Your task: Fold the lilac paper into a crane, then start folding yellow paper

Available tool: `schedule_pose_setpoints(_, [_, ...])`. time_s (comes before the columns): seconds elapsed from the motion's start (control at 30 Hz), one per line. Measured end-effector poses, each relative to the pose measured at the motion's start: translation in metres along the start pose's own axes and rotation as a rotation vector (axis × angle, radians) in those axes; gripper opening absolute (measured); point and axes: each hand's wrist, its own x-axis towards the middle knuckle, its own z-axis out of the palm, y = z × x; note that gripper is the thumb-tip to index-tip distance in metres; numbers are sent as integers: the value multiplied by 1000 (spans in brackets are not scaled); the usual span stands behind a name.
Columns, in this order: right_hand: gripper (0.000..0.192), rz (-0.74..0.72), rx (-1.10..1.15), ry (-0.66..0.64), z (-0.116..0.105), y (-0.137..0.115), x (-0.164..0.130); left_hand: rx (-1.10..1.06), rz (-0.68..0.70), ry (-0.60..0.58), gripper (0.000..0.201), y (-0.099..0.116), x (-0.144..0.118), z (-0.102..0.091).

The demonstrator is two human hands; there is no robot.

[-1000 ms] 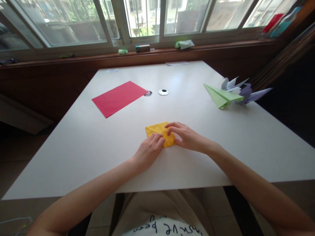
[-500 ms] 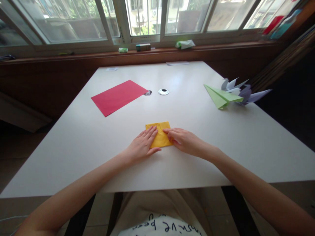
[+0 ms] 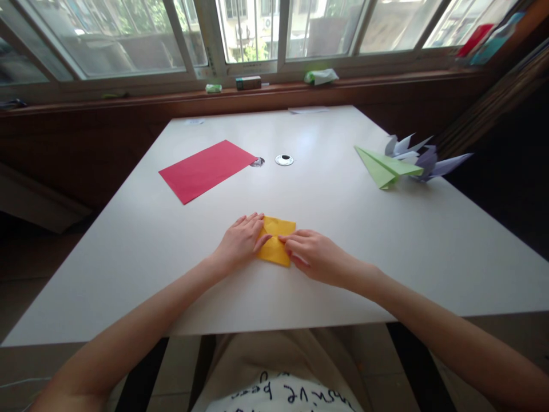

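Since half a second ago the folded yellow paper (image 3: 277, 243) has turned a little on the white table (image 3: 386, 240) and slid toward the person. It now lies skewed, with one corner pointing away toward the window and its near edge tilted. The left hand (image 3: 241, 239) has shifted to the paper's left side and lies flat and open, fingers stretched out on the tabletop. Its thumb reaches across onto the yellow sheet and pins it; nothing is gripped. The right hand (image 3: 315, 256) has drawn in against the paper's right edge. Its fingers are loosely curled and their tips press on the sheet near the middle fold; whether a flap is pinched under them cannot be told. Judging from the pressing hands, a crease is being flattened or the piece is being re-angled for its next fold.

Measured from the yellow paper, an unfolded red sheet (image 3: 208, 169) lies well beyond it to the far left. A small round metal grommet (image 3: 284, 160) sits beyond it, straight ahead. A green paper plane (image 3: 386, 167) rests far off to the right, touching a cluster of pale lilac folded paper (image 3: 422, 157) at the table's right edge.
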Motion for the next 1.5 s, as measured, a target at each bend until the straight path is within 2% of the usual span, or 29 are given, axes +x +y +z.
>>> schedule_pose_setpoints(0.13, [18, -62, 28, 51, 1, -9, 5, -9, 25, -31, 49, -2, 3, 8])
schedule_pose_setpoints(0.23, [15, -85, 182, 120, 0, 8, 12, -18, 60, -95, 54, -6, 3, 10])
schedule_pose_setpoints(0.3, [18, -52, 188, 230, 1, 23, 15, -20, 67, -121, 56, -7, 4, 10])
schedule_pose_setpoints(0.33, [22, -55, 179, 228, 2, 29, 16, -20, 66, -128, 56, -7, 4, 9])
schedule_pose_setpoints(0.4, [30, -74, 142, 198, 6, 38, 15, -20, 62, -131, 56, -7, 4, 9])
schedule_pose_setpoints(0.47, [37, -99, 83, 107, 11, 41, 13, -22, 59, -124, 56, -6, 3, 9])
schedule_pose_setpoints(0.57, [46, -115, -13, -35, 16, 40, 7, -31, 63, -103, 55, -7, 3, 10])
schedule_pose_setpoints(0.63, [52, -116, -49, -83, 16, 38, 5, -41, 72, -86, 55, -7, 3, 10])
schedule_pose_setpoints(0.73, [55, -103, -67, -94, 14, 35, 2, -57, 99, -55, 55, -9, 0, 5])
schedule_pose_setpoints(0.93, [56, -99, -105, -47, 11, 28, -10, -273, 318, -116, 57, -13, -23, -9])
schedule_pose_setpoints(1.13, [37, -20, -4, 112, 10, 25, -22, -368, 289, -6, 39, -16, -41, -2])
schedule_pose_setpoints(1.23, [22, -60, -33, 185, 9, 24, -25, -421, 234, 42, 35, -14, -42, -2])
schedule_pose_setpoints(1.4, [19, -101, -124, 251, 9, 23, -25, -342, 262, 171, 25, -10, -44, -6])
schedule_pose_setpoints(1.5, [21, -45, -18, 250, 10, 26, -24, -358, 220, 204, 21, -9, -45, -5])
